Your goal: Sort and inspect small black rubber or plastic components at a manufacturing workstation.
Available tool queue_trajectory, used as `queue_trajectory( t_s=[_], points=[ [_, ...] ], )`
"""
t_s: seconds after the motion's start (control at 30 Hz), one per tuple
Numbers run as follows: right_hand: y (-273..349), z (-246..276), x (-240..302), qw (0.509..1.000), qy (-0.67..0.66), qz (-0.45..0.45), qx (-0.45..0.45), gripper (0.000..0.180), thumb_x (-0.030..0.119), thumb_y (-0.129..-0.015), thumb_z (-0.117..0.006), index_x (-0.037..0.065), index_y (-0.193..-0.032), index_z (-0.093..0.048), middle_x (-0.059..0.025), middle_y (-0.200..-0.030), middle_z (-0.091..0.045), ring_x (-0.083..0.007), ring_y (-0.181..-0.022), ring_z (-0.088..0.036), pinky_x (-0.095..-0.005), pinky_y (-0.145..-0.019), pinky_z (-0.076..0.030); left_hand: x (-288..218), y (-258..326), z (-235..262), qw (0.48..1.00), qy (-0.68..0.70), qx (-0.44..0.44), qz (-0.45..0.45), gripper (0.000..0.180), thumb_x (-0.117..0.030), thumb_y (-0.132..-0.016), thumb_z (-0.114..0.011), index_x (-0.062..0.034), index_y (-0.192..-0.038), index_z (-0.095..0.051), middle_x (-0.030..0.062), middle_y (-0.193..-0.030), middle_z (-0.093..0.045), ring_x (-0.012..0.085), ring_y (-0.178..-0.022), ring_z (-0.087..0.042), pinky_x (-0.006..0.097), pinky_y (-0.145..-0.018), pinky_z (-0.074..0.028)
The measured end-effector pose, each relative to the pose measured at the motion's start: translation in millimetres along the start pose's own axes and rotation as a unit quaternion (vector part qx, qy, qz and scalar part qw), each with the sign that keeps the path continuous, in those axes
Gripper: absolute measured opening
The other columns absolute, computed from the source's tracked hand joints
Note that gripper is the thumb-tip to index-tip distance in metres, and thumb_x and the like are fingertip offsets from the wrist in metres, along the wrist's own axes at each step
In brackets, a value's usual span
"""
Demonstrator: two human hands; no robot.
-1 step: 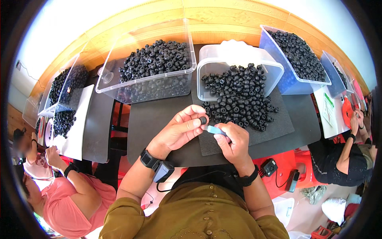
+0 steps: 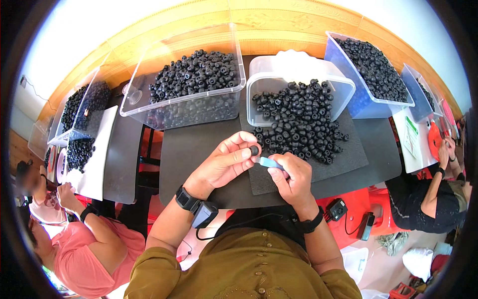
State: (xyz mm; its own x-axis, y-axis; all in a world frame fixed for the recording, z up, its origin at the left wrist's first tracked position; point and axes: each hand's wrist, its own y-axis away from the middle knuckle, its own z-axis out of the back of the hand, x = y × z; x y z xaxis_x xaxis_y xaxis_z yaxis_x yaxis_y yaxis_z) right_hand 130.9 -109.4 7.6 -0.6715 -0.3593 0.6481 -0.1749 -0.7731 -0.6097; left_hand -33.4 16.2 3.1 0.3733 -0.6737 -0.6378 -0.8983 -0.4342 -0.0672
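Over the table's front part, my left hand (image 2: pixel 230 158) pinches a small round black part (image 2: pixel 254 150) between thumb and fingers. My right hand (image 2: pixel 293 177) grips a small tool with a light blue handle (image 2: pixel 270 163), closed around it. The tool's short tip is right by the black part; whether it touches cannot be made out. Just beyond my hands, a heap of black parts (image 2: pixel 306 137) with holes in them spills from a clear plastic bin (image 2: pixel 300 66) lying on its side. The heap rests on a dark grey mat (image 2: pixel 351 144).
A clear bin of black parts (image 2: pixel 181 107) stands back left, a bluish bin (image 2: pixel 366 99) back right. The dark table (image 2: pixel 179 169) has rounded front corners. People work at both sides: a person in pink (image 2: pixel 94 244) left, another person's hand (image 2: pixel 443 152) right.
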Motion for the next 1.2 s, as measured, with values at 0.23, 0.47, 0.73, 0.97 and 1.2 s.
queue_trajectory(
  t_s=[0.23, 0.47, 0.73, 0.97, 1.2],
  points=[
    [0.2, 0.6, 0.6, 1.000, 0.019, -0.004, 0.001, 0.016, 0.015, -0.081, -0.069, 0.002, -0.091, -0.065, -0.0088, -0.068, -0.059, -0.0238, -0.054, -0.056, -0.0334, -0.050, -0.043, 0.4, 1.3, -3.3, 0.999, -0.030, -0.014, 0.004, 0.016, -0.014, -0.093, -0.063, -0.0072, -0.105, -0.057, 0.0078, -0.100, -0.057, 0.0111, -0.086, -0.054, 0.022, -0.077, -0.046],
    [-0.5, 0.8, 2.3, 0.999, 0.033, -0.001, 0.004, 0.016, 0.015, -0.081, -0.069, 0.003, -0.091, -0.065, -0.0084, -0.068, -0.059, -0.0243, -0.055, -0.056, -0.0338, -0.051, -0.044, 4.0, 1.0, 0.4, 1.000, -0.023, -0.004, 0.000, 0.016, -0.015, -0.092, -0.063, -0.0084, -0.106, -0.056, 0.0078, -0.101, -0.058, 0.0113, -0.084, -0.055, 0.022, -0.076, -0.047],
    [1.0, -0.4, 0.8, 0.999, 0.042, -0.011, 0.001, 0.017, 0.016, -0.081, -0.069, 0.003, -0.091, -0.065, -0.0086, -0.069, -0.059, -0.0250, -0.056, -0.057, -0.0344, -0.051, -0.044, 3.4, 1.9, 1.3, 1.000, -0.025, -0.007, 0.002, 0.017, -0.016, -0.093, -0.063, -0.0084, -0.107, -0.056, 0.0084, -0.103, -0.059, 0.0116, -0.087, -0.056, 0.023, -0.079, -0.048],
    [2.3, -0.4, -1.2, 0.999, 0.033, -0.003, -0.003, 0.015, 0.014, -0.082, -0.068, 0.002, -0.090, -0.065, -0.0092, -0.068, -0.058, -0.0256, -0.055, -0.056, -0.0342, -0.051, -0.044, 3.7, 0.6, 4.3, 1.000, -0.010, 0.013, 0.016, 0.014, -0.012, -0.093, -0.063, -0.0065, -0.104, -0.058, 0.0038, -0.098, -0.062, 0.0104, -0.088, -0.057, 0.024, -0.079, -0.048],
    [3.4, 2.2, -9.0, 0.985, -0.024, -0.101, -0.136, 0.014, 0.009, -0.090, -0.060, -0.003, -0.096, -0.063, -0.0078, -0.069, -0.058, -0.0135, -0.056, -0.050, -0.0272, -0.052, -0.040, 18.8, 6.9, -4.7, 0.994, -0.048, 0.056, 0.077, 0.017, -0.015, -0.090, -0.068, -0.0047, -0.102, -0.061, 0.0031, -0.092, -0.064, 0.0089, -0.080, -0.059, 0.024, -0.074, -0.050]
  ],
)
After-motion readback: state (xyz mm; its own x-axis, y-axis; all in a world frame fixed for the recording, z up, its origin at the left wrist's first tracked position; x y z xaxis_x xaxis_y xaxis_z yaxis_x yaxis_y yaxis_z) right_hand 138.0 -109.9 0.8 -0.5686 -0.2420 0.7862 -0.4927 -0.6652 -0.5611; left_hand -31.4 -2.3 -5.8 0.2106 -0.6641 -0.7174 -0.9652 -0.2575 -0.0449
